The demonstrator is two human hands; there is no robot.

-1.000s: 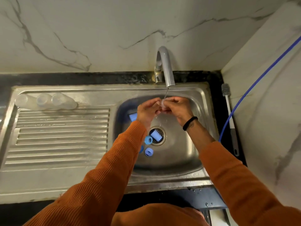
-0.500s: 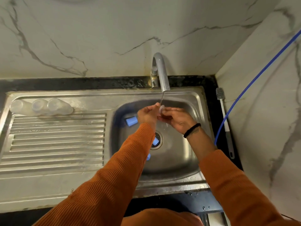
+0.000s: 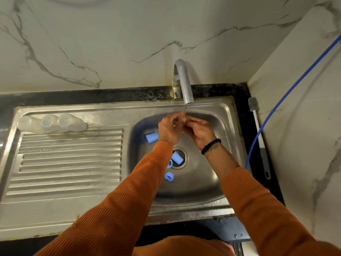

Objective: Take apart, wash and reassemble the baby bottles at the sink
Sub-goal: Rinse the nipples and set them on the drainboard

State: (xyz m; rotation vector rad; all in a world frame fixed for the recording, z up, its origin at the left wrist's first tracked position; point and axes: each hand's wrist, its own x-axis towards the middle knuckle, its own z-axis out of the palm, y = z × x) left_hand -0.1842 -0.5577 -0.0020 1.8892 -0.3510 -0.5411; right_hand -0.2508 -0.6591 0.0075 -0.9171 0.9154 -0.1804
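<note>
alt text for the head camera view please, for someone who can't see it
A person in orange sleeves holds a small clear part between the left hand and right hand under a thin stream from the faucet. Blue caps and rings lie in the steel sink basin; clear bottles rest on the drainboard, a bottle brush beside the sink.

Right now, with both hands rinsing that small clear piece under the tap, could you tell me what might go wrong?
1. The small clear piece is pinched between left hand and right hand; wet, it could slip toward the drain.
2. A blue cap lies on the drain and may slow the water.
3. The clear bottles lie on their sides on the drainboard and might roll.
</note>
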